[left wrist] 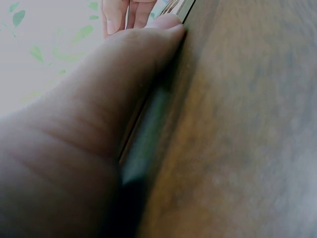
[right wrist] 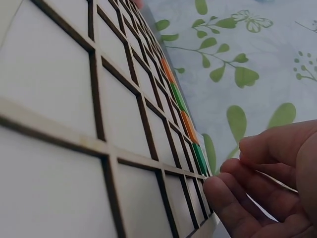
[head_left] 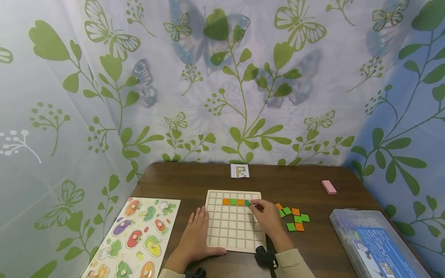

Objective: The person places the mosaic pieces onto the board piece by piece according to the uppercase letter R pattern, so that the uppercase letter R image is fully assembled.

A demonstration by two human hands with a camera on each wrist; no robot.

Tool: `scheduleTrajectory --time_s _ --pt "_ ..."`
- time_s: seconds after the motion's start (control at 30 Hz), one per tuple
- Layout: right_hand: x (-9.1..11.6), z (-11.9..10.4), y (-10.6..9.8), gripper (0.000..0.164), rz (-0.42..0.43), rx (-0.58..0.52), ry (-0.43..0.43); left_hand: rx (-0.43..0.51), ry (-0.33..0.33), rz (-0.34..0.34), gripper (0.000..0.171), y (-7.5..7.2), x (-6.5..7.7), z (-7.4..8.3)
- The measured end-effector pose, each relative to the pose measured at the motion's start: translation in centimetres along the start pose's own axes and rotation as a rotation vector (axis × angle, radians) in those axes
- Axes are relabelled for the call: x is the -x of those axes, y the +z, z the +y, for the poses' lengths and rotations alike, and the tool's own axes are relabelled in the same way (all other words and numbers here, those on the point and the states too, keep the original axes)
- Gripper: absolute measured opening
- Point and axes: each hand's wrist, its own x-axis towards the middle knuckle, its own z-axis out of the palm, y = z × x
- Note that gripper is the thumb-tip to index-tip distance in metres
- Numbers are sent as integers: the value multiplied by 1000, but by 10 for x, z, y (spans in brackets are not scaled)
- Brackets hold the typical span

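A pale wooden grid board (head_left: 227, 222) lies on the table. Along one of its upper rows sit an orange tile (head_left: 226, 201), a green tile (head_left: 233, 202), a second orange tile (head_left: 240, 202) and a darker green tile (head_left: 247, 202). My right hand (head_left: 269, 218) is at the darker green tile, its fingertips beside it; in the right wrist view nothing shows between thumb and fingers (right wrist: 270, 183). With fingers straight, my left hand (head_left: 196, 235) rests along the board's left edge, its thumb by the lower left corner. The left wrist view shows mostly that thumb (left wrist: 143, 44).
Loose green and orange tiles (head_left: 298, 219) lie right of the board. Farther right are a pink block (head_left: 328, 187) and a clear plastic box (head_left: 342, 227). A vegetable puzzle board (head_left: 137, 224) lies at left. Behind the grid is a small pattern card (head_left: 240, 170), before a patterned curtain.
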Motion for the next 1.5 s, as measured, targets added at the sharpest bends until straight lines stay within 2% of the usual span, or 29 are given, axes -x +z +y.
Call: scheduleTrajectory --time_s 0.47,0.93,1.2,1.5 --pt "-2 3 -12 23 36 14 -35 -15 -6 -8 143 -1 0 0" --pt "-5 15 -24 22 66 90 -67 -14 2 -14 142 -3 -1 1" --pt "-5 20 -37 21 64 104 -46 -13 4 -12 142 -3 -1 1" --pt "-7 24 -54 20 82 142 -76 -10 3 -11 143 -1 0 0"
